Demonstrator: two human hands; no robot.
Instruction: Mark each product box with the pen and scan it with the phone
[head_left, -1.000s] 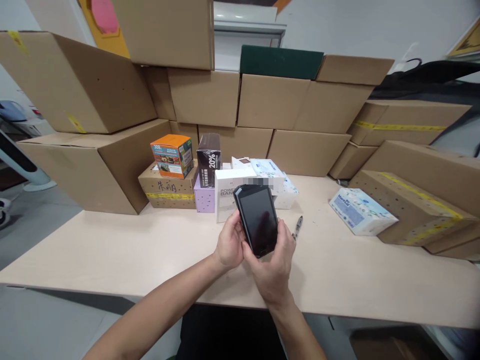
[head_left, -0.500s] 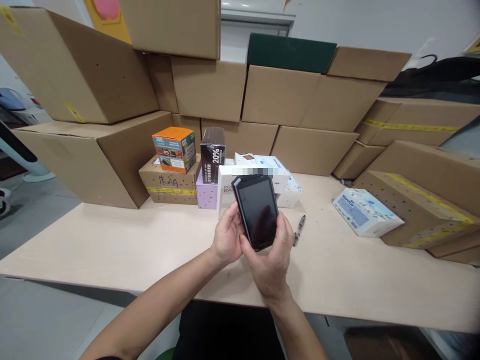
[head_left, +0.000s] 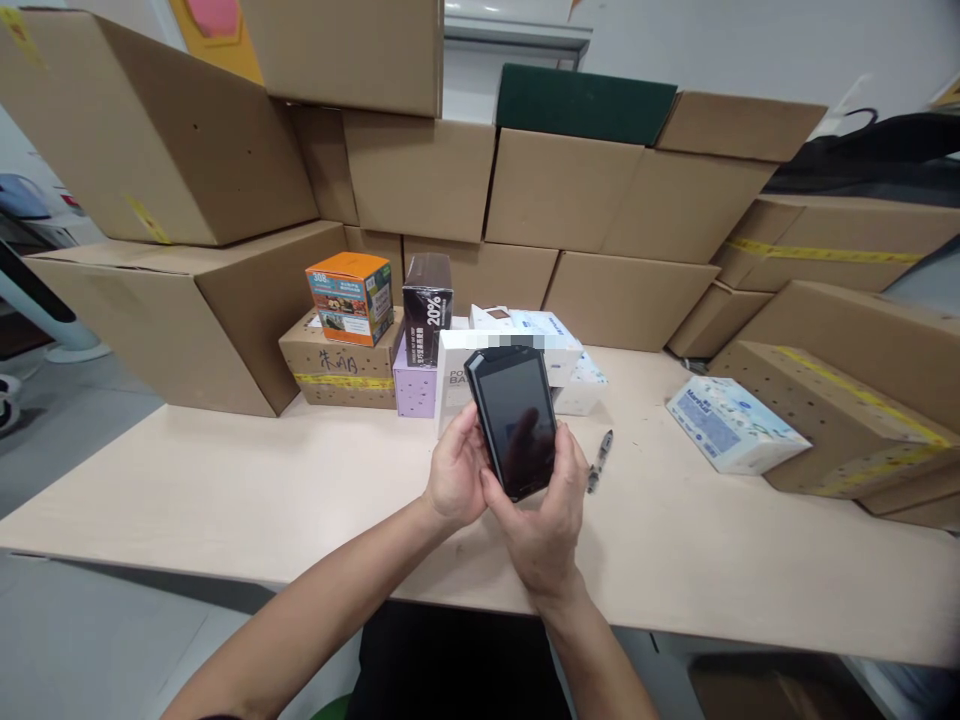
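Rugged phone (head_left: 517,415): one, black; held tilted between both hands above the bench (head_left: 300,470), face toward the camera; display dark, with reflections.
Left hand (head_left: 456,470): closed around the phone's left side, thumb along the edge.
Right hand (head_left: 541,530): closed on the phone's lower right, thumb at the bottom edge, fingers on the right side.
Change: against a second ago, the camera's aim has shifted slightly; the two-handed grip looks the same, which suggests a steady hold, the phone not yet set down.
Pen (head_left: 600,460): one, on the bench, just right of the right hand, apart.
White carton (head_left: 452,385): upright, just beyond the left hand, partly hidden; "PO" and "BA" legible.
Purple box (head_left: 415,390): beyond the left hand, below a dark box marked 20% (head_left: 427,315).
Orange-topped box (head_left: 349,300): farther left of the left hand, on a handwritten carton (head_left: 341,385).
Tissue pack (head_left: 735,425): well right of the right hand.
Large brown cartons (head_left: 562,190): stacked beyond both hands.
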